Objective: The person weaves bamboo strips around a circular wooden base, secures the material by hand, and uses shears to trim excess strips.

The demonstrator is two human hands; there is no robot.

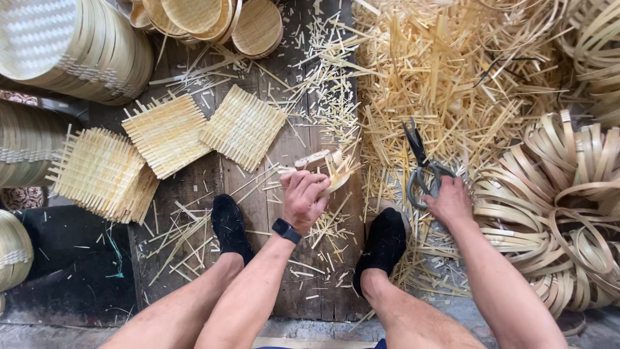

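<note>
Feet in black socks (231, 226) sat bottom center on dark wooden boards (284, 284). Left hand (303, 197), w/ black wristwatch (286, 230), was closed around a small bamboo ring w/ woven base (326, 167), mid-frame. Right hand (449, 201), center right, gripped handles of grey shears (423, 169), blades pointing up-frame. Bamboo hoops (555, 213) piled at right. Woven square mats (242, 126) lay upper left; finished steamer trays (77, 48) stacked at top left. Bamboo offcuts (439, 71) covered top right.
</note>
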